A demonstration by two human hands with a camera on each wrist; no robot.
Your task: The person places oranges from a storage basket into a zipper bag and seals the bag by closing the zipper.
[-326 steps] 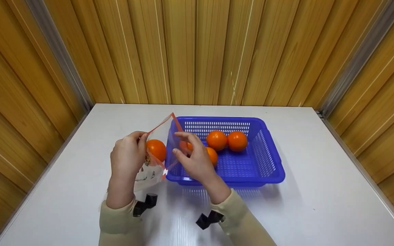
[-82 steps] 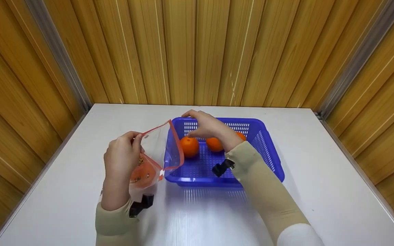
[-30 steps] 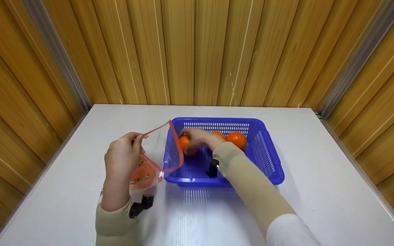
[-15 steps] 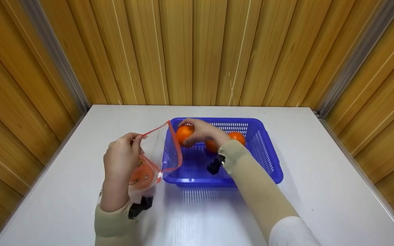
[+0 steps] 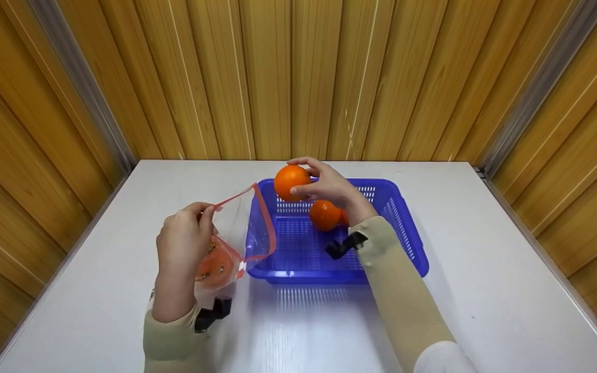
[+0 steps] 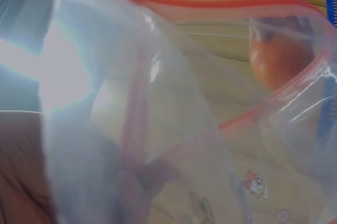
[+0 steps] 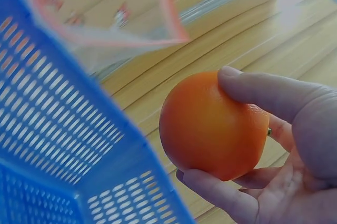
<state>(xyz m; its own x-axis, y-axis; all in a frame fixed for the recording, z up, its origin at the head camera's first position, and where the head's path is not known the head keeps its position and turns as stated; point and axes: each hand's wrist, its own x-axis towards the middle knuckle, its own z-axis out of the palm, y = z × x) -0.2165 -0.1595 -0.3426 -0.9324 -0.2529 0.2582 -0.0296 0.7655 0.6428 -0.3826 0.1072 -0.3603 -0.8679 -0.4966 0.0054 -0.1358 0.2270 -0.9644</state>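
Observation:
My right hand point(image 5: 329, 184) grips an orange point(image 5: 292, 183) above the back left part of a blue plastic basket point(image 5: 309, 273). In the right wrist view the thumb and fingers curl round that orange point(image 7: 210, 126), a bit of green stem showing. With my left hand point(image 5: 184, 241) I pinch the red rim of a clear zip bag point(image 5: 236, 223), whose mouth gapes toward the basket. Low in the bag sits an orange point(image 5: 215, 267), seen through the printed plastic and partly behind my hand. Two more oranges point(image 5: 324, 215) lie in the basket, one mostly hidden by my right wrist.
The basket stands on a white table point(image 5: 96, 248), and its left rim is close beside the bag's mouth. Wood-patterned walls point(image 5: 298, 77) rise behind the table and on both sides. Black wrist mounts point(image 5: 346, 245) stick out from both sleeves.
Earlier an orange went into the bag. Within the last second my right hand has taken another from the basket's left side and lifted it up above the rim. The left hand keeps its place.

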